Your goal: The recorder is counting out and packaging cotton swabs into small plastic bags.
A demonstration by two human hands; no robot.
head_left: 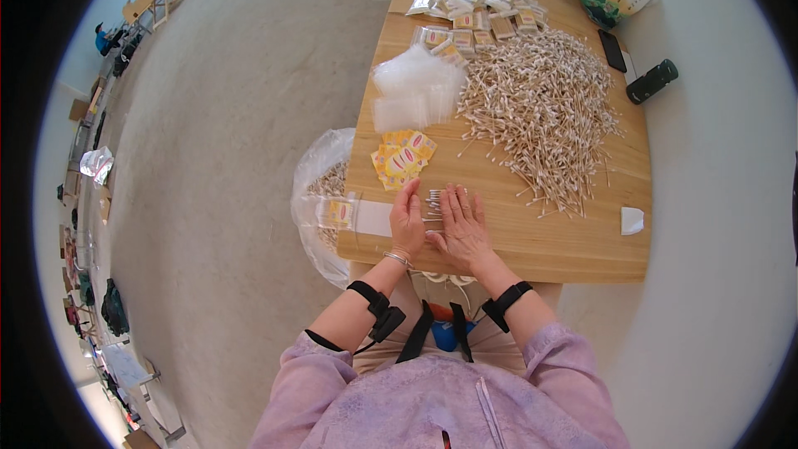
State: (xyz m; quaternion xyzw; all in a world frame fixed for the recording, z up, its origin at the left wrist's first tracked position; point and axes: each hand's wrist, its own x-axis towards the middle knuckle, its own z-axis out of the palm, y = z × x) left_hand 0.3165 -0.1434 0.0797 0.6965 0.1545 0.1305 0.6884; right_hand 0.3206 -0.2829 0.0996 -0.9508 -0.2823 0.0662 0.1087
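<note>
Between my two hands lies a small row of cotton swabs (433, 200) on the wooden table. My left hand (407, 221) stands on its edge at their left side, fingers stretched out. My right hand (462, 220) rests flat, palm down, over their right part and hides some of them. To the left, a white strip (373, 219) reaches toward the table edge, with a clear bag holding a yellow card (337, 214) at its end. Just beyond my left hand are overlapping yellow printed cards (403, 158). A big heap of loose cotton swabs (544, 112) spreads beyond my right hand.
Clear plastic bags (416, 90) lie stacked beyond the cards, with filled packets (482, 12) farther back. A phone (612, 51), a black bottle (652, 81) and a folded white paper (632, 220) line the right side. Left of the table sits a plastic sack (309, 154) of swabs.
</note>
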